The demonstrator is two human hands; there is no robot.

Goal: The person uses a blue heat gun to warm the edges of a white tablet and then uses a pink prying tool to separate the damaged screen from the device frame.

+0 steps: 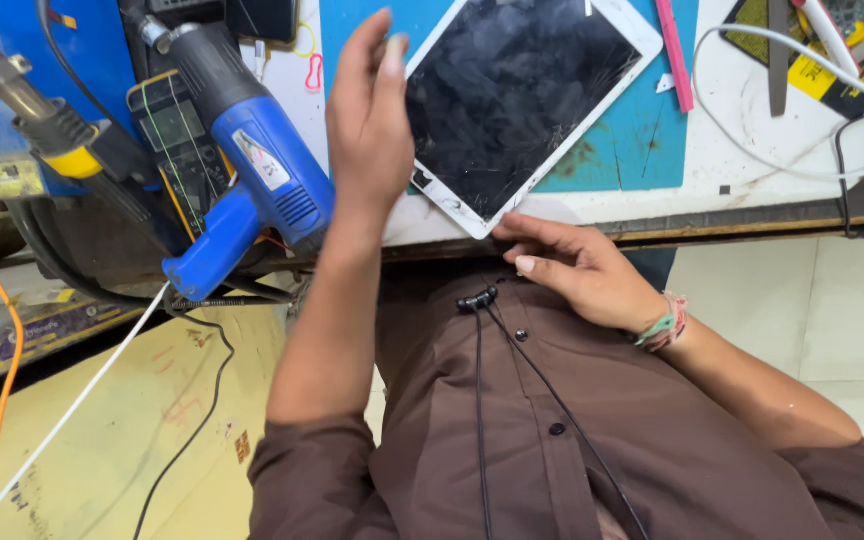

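Left hand [370, 120] raised between blue heat gun [252, 170] and cracked white tablet [527, 100].

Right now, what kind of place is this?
Likely an electronics repair bench: a white tablet with a cracked screen lies on a teal cutting mat, a blue heat gun beside it, with cables and hand tools around.

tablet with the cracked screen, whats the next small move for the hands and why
Probably slide the tablet fully onto the blue mat: its near corner overhangs the bench edge. The right hand rests just below that corner, while the left hand is raised, open, beside it.
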